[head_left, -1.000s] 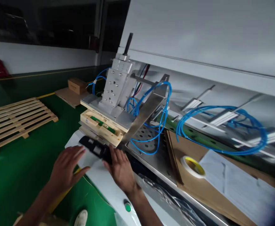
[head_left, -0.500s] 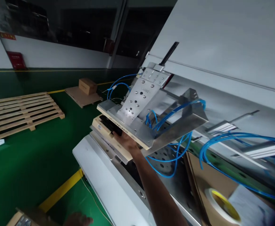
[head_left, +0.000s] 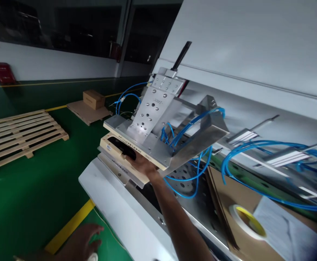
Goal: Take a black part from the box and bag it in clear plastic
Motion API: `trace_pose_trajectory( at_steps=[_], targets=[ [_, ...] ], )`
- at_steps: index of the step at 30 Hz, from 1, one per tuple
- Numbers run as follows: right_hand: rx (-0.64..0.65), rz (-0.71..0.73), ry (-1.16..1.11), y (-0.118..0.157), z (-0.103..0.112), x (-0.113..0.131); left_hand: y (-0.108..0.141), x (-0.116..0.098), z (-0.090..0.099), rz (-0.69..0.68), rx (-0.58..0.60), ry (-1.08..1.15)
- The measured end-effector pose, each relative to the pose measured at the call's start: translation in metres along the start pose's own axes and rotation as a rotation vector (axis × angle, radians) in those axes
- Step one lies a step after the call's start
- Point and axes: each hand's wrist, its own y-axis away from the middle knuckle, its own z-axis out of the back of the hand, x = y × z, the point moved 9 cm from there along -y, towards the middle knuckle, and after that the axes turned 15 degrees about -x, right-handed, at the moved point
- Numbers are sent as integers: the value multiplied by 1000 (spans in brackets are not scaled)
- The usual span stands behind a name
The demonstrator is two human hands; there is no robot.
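Note:
My right hand [head_left: 143, 165] reaches into the gap between the metal upper plate [head_left: 158, 152] and the cream-coloured lower block [head_left: 112, 147] of a machine fixture. Its fingers are mostly hidden under the plate, beside a long black part [head_left: 122, 146] lying in the block's recess. Whether they grip that part, I cannot tell. Low in the view, my left hand [head_left: 78, 242] hangs over the green floor with its fingers curved and apart. A small white thing [head_left: 93, 257] shows at the bottom edge by its fingers, too cut off to name.
Blue air hoses [head_left: 193, 194] loop beside the fixture. To the right, a tape roll [head_left: 247, 222] and a paper sheet [head_left: 286, 228] lie on cardboard [head_left: 229, 192]. A wooden pallet [head_left: 25, 137] and a carton [head_left: 93, 99] are on the floor at left.
My left hand has risen further into view, and the box at the lower left has gone out of view. The scene has shifted slightly left; my right hand stays in the gap.

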Motion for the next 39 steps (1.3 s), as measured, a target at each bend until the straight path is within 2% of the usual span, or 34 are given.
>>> trace_pose_trajectory(
  at_steps=[2, 6, 9, 11, 12, 14, 17, 20, 21, 22, 24, 26, 28, 30, 32, 35, 39],
  targets=[
    [54, 35, 56, 24, 4, 2, -48, -10, 33, -6, -119, 3],
    [100, 139, 349, 73, 18, 0, -182, -47, 96, -216, -387, -113],
    [160, 209, 491, 92, 20, -4, -269, -64, 113, -365, -488, -338],
    [190, 215, 494, 95, 20, -2, -303, -66, 116, -387, -506, -360],
    [199, 211, 488, 96, 21, 0, -311, -65, 116, -396, -506, -359],
    [206, 197, 458, 102, 28, 8, -313, -64, 119, -412, -491, -334],
    [144, 139, 374, 136, 61, 26, -283, -64, 127, -407, -521, -290],
    [87, 113, 213, 207, 112, 53, -210, -68, 129, -319, -656, -187],
    [109, 130, 135, 237, 128, 63, -179, -73, 121, -300, -649, -141],
    [140, 133, 67, 267, 144, 72, -146, -83, 106, -318, -583, -85],
    [125, 32, 28, 323, 181, 72, -80, -114, 64, -406, -352, 37],
    [-42, -172, 109, 365, 230, 50, -22, -147, 21, -469, -123, 109],
    [-268, -350, 263, 399, 285, 20, 13, -175, -7, -495, -21, 129],
    [-461, -468, 440, 425, 337, -7, 32, -195, -25, -538, 34, 129],
    [-585, -586, 605, 447, 385, -33, 41, -203, -34, -578, 60, 106],
    [-702, -760, 780, 481, 458, -70, 48, -195, -41, -593, 26, 40],
    [-849, -891, 924, 527, 558, -112, 59, -188, -45, -663, -69, -7]
  ],
)
